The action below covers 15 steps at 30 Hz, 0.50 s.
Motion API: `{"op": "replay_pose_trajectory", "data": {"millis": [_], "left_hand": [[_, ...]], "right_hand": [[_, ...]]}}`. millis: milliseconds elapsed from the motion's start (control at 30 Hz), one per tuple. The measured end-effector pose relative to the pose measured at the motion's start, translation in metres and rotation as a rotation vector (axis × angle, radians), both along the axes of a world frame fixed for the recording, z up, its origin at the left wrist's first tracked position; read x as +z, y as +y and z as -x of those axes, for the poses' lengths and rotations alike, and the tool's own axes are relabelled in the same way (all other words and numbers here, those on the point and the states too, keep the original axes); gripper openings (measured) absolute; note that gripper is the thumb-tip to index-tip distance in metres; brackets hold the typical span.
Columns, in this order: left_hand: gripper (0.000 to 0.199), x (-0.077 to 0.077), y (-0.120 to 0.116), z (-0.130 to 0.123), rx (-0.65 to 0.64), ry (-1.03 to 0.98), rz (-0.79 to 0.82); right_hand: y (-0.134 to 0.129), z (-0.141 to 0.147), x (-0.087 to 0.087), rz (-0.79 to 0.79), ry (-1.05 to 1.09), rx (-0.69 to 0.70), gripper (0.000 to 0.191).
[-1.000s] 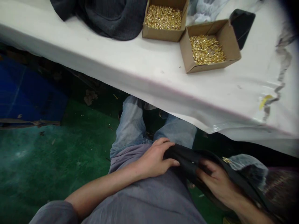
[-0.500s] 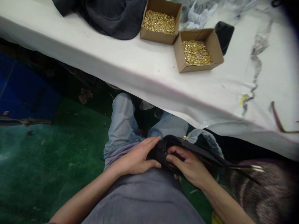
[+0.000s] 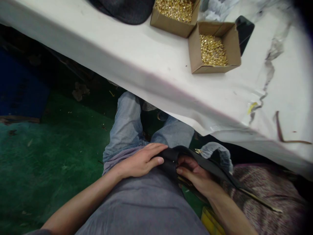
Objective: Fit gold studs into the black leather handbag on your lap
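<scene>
A black leather-like bag [image 3: 168, 162] with gold metal fittings lies across my lap, its opening facing right. My left hand [image 3: 140, 161] rests flat on the bag's left end, fingers stretched out and thumb on top. Into the opening reaches my right hand [image 3: 193, 171], its thumb and fingers closed on the inner edge; the fingertips are partly hidden. From the bag a long black strap [image 3: 230, 179] runs right, ending in a thin gold-coloured strip [image 3: 260, 199]. Beside its top edge a small gold fitting [image 3: 198, 151] meets clear plastic wrap [image 3: 218, 151].
A white-covered table [image 3: 137, 62] spans the front. On it stand two cardboard boxes of small gold metal pieces [image 3: 214, 52] [image 3: 174, 11], a black phone-like object [image 3: 244, 32] and dark fabric [image 3: 129, 11]. Patterned fabric [image 3: 274, 199] lies right; a blue box [image 3: 22, 85] stands left.
The view has shifted, so the table's boxes sit higher and further right. My left thumb has drawn up nearer its fingers. My right hand stays at the bag's opening, which shows more plainly.
</scene>
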<state>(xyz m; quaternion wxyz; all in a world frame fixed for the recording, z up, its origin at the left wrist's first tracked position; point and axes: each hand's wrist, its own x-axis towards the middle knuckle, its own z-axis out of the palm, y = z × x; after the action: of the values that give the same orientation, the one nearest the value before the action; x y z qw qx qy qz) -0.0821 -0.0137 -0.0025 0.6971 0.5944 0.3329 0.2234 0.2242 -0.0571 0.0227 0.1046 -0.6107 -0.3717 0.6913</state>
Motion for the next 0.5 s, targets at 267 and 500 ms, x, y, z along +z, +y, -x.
{"op": "replay_pose_trajectory", "data": {"millis": [267, 500], "left_hand": [[0.038, 0.004, 0.026, -0.023, -0.017, 0.04, -0.028], [0.03, 0.006, 0.04, -0.029, -0.082, 0.055, -0.07]], "right_hand": [[-0.02, -0.009, -0.009, -0.172, -0.106, -0.133, 0.024], [-0.03, -0.007, -0.008, -0.135, -0.135, -0.262, 0.031]]}}
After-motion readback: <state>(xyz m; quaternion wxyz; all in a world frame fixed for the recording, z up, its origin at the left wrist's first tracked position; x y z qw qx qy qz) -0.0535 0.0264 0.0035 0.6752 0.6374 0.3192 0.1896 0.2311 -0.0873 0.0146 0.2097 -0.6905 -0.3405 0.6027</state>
